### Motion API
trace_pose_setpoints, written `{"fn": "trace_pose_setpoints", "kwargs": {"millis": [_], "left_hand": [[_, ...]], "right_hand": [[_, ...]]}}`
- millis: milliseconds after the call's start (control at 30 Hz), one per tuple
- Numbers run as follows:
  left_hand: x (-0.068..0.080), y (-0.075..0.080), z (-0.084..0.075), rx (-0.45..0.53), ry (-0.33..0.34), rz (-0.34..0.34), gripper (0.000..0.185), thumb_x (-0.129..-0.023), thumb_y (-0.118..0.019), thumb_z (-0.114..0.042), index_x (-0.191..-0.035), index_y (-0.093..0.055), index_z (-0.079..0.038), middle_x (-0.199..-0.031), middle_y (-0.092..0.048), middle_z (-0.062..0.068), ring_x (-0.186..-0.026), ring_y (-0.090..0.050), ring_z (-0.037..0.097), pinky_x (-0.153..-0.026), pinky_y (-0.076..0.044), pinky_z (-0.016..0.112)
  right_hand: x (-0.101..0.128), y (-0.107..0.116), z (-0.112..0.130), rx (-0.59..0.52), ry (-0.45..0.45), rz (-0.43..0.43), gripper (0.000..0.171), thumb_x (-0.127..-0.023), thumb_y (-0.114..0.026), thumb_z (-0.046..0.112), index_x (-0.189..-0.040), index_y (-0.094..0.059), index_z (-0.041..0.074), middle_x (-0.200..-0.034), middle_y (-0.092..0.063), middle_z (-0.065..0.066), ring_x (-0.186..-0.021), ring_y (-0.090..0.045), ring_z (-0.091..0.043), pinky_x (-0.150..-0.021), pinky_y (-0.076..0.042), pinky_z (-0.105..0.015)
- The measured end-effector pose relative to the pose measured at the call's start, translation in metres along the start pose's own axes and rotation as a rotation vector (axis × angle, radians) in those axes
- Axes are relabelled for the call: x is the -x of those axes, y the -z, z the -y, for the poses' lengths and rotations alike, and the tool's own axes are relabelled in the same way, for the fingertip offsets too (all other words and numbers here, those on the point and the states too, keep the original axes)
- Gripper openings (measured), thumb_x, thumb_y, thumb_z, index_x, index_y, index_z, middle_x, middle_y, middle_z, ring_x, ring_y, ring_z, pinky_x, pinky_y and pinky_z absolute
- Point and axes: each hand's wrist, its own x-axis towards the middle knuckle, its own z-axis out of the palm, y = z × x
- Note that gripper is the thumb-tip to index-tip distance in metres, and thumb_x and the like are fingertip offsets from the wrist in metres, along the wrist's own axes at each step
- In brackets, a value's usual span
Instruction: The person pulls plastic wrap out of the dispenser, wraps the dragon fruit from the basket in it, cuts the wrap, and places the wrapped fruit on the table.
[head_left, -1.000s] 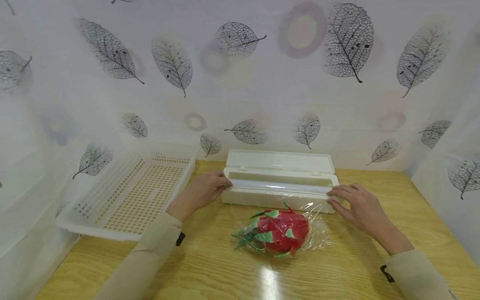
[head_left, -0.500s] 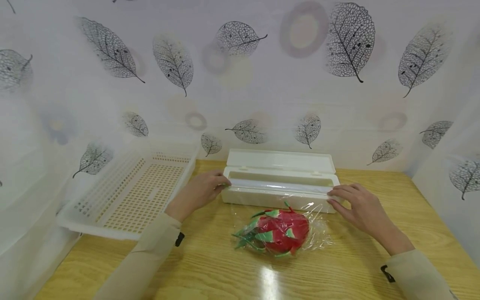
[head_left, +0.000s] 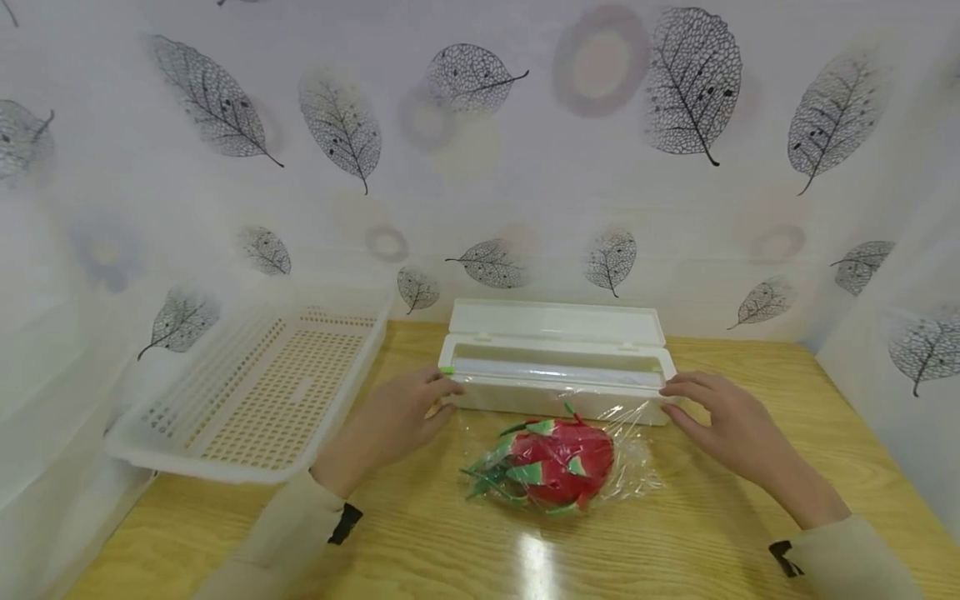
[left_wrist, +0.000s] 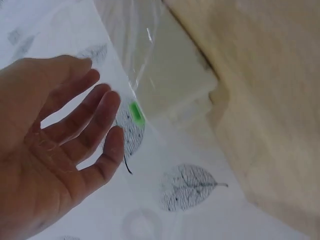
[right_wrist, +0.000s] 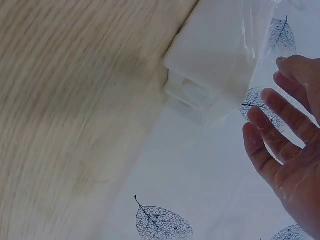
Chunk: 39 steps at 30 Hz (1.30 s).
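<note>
A long white cling film dispenser box, its lid raised at the back, lies across the table. Inside is a roll of film. Clear film runs forward from the box over a red dragon fruit with green scales. My left hand is at the box's left front corner; in the left wrist view its fingers are loosely bent around nothing. Beside them a green tab shows at the box's edge. My right hand is by the right front corner, fingers spread and relaxed, holding nothing.
A white perforated plastic basket stands at the left of the wooden table. A white curtain with leaf prints hangs behind the table and along its sides.
My left hand has drawn back from the box's left end and slightly down, uncovering the green tab. The right hand has eased a little outward. Box and dragon fruit have stayed put.
</note>
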Motion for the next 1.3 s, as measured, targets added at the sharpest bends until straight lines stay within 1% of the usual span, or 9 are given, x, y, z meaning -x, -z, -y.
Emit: {"fn": "trace_pose_setpoints", "kwargs": {"millis": [100,200,267,367,533,700,967,1233,1300], "left_hand": [[0.012,-0.002,-0.014,0.094,0.003,0.116,0.034,-0.094,-0.075,-0.024,-0.124,-0.068,-0.011,-0.112,-0.074,0.005,-0.085,-0.071,0.016,-0.069,-0.057,0.024],[0.019,-0.008,-0.026,0.145,0.0,0.199,0.053,-0.092,-0.077,-0.034,-0.136,-0.06,-0.011,-0.122,-0.071,0.007,-0.096,-0.072,0.019,-0.078,-0.06,0.027],[0.02,-0.012,-0.032,0.14,-0.012,0.218,0.066,-0.089,-0.08,-0.039,-0.143,-0.055,-0.01,-0.126,-0.069,0.009,-0.1,-0.071,0.02,-0.08,-0.06,0.029],[0.019,-0.02,-0.038,0.105,-0.025,0.221,0.08,-0.084,-0.082,-0.045,-0.147,-0.049,-0.009,-0.127,-0.068,0.01,-0.102,-0.069,0.02,-0.082,-0.06,0.03],[0.016,-0.034,-0.042,0.084,-0.011,0.257,0.081,-0.084,-0.081,-0.049,-0.148,-0.048,-0.011,-0.129,-0.068,0.006,-0.109,-0.067,0.019,-0.09,-0.06,0.035],[0.012,-0.043,-0.044,0.101,0.015,0.285,0.07,-0.088,-0.079,-0.045,-0.143,-0.051,-0.014,-0.126,-0.069,0.0,-0.11,-0.066,0.017,-0.092,-0.058,0.036],[0.01,-0.048,-0.044,0.167,-0.005,0.323,0.056,-0.09,-0.073,-0.049,-0.134,-0.056,-0.02,-0.116,-0.074,-0.006,-0.1,-0.067,0.012,-0.086,-0.057,0.031],[0.012,-0.044,-0.045,0.171,-0.025,0.365,0.057,-0.089,-0.07,-0.049,-0.135,-0.056,-0.02,-0.125,-0.072,-0.006,-0.109,-0.067,0.014,-0.09,-0.056,0.034],[0.012,-0.043,-0.047,0.191,-0.017,0.378,0.055,-0.091,-0.067,-0.05,-0.134,-0.057,-0.019,-0.12,-0.072,-0.006,-0.104,-0.067,0.011,-0.089,-0.056,0.032]], "right_hand": [[0.005,0.005,0.014,-0.066,0.067,-0.037,0.016,-0.091,-0.079,0.026,-0.101,-0.078,0.015,-0.106,-0.075,-0.001,-0.096,-0.07,-0.022,-0.087,-0.055,-0.021],[0.01,0.005,0.031,-0.171,0.184,-0.041,0.032,-0.101,-0.062,0.044,-0.105,-0.077,0.016,-0.106,-0.075,0.004,-0.096,-0.069,-0.013,-0.095,-0.047,-0.007],[0.014,0.003,0.041,-0.198,0.251,-0.022,0.036,-0.1,-0.061,0.048,-0.11,-0.076,0.017,-0.108,-0.074,0.006,-0.098,-0.068,-0.009,-0.096,-0.047,-0.007],[0.017,-0.001,0.049,-0.125,0.293,0.022,0.045,-0.097,-0.064,0.054,-0.12,-0.074,0.016,-0.116,-0.073,0.007,-0.104,-0.066,-0.01,-0.094,-0.05,-0.016],[0.019,-0.011,0.05,0.046,0.296,0.107,0.073,-0.082,-0.077,0.06,-0.137,-0.064,0.013,-0.128,-0.07,0.003,-0.111,-0.063,-0.019,-0.09,-0.053,-0.036],[0.018,-0.021,0.048,0.05,0.281,0.132,0.091,-0.066,-0.091,0.048,-0.142,-0.059,0.009,-0.133,-0.068,0.001,-0.113,-0.062,-0.021,-0.089,-0.055,-0.043],[0.017,-0.03,0.055,-0.086,0.173,0.152,0.073,-0.078,-0.083,0.057,-0.132,-0.065,0.012,-0.119,-0.068,0.009,-0.109,-0.059,-0.011,-0.085,-0.06,-0.038],[0.026,-0.021,0.063,-0.13,0.083,0.205,0.062,-0.075,-0.086,0.056,-0.12,-0.07,0.017,-0.111,-0.069,0.016,-0.104,-0.063,-0.007,-0.084,-0.061,-0.036],[0.029,-0.019,0.066,-0.138,0.058,0.226,0.062,-0.074,-0.086,0.057,-0.12,-0.07,0.018,-0.11,-0.068,0.019,-0.102,-0.064,-0.005,-0.084,-0.061,-0.036]]}}
